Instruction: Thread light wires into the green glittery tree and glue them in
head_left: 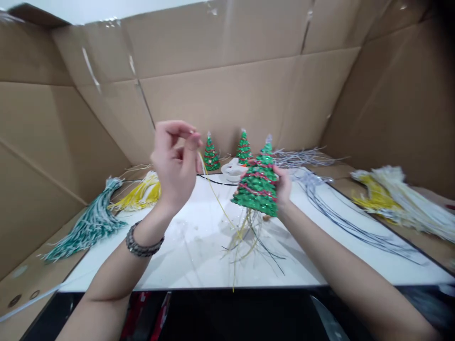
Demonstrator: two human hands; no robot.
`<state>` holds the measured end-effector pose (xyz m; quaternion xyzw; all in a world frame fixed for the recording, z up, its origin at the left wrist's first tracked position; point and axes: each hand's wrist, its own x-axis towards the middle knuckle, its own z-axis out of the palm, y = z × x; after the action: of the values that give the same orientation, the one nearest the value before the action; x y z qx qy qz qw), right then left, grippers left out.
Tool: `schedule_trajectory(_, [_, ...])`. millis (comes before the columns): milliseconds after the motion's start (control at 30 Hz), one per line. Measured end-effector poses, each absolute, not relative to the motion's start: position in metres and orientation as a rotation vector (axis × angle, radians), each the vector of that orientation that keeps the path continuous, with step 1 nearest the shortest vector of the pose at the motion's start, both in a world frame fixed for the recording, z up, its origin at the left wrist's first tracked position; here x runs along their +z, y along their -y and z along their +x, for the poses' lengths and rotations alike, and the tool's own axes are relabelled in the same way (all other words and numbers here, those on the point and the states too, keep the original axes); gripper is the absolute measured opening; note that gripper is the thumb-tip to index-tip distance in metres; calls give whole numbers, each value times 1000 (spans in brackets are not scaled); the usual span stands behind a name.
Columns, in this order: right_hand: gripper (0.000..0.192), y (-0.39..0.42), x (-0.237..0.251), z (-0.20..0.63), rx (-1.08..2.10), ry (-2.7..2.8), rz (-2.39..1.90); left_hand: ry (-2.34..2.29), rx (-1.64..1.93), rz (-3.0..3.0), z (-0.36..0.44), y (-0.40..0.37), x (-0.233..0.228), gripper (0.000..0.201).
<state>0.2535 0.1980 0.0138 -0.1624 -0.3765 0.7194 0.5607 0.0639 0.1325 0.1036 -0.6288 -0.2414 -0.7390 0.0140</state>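
Observation:
My right hand [283,185] is closed around a small green Christmas tree [259,185] with red garlands and a clear tip, held up and slightly tilted over the white board. Thin yellow, green and pale wires [245,232] hang from the open underside of the tree. My left hand [177,158], raised to the left of the tree, pinches the end of a yellow wire [216,199]. That wire slants down to the right toward the strands below the tree. Whatever sits right at the left fingertips is too small to make out.
Two similar trees [211,154] stand at the back beside a white roundish object [232,169]. Bundles of green-white wires [90,222] and yellow wires [140,193] lie left. Grey wires [341,222] and yellow-white bundles [408,199] lie right. Cardboard walls [227,94] enclose the white board [199,265].

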Motion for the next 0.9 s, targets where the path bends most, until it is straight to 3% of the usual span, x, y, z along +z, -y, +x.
schedule_trajectory(267, [42, -202, 6, 249, 1755, 838, -327, 575, -2348, -1642, 88, -122, 112, 30])
schedule_trajectory(367, [40, -200, 6, 249, 1763, 821, -326, 483, -2404, -1642, 83, -123, 118, 22])
schedule_trajectory(733, [31, -195, 8, 241, 1783, 681, -351, 787, -2838, -1608, 37, -147, 136, 19])
schedule_trajectory(900, [27, -200, 5, 240, 1754, 636, -382, 894, -2806, -1522, 30, -155, 138, 18])
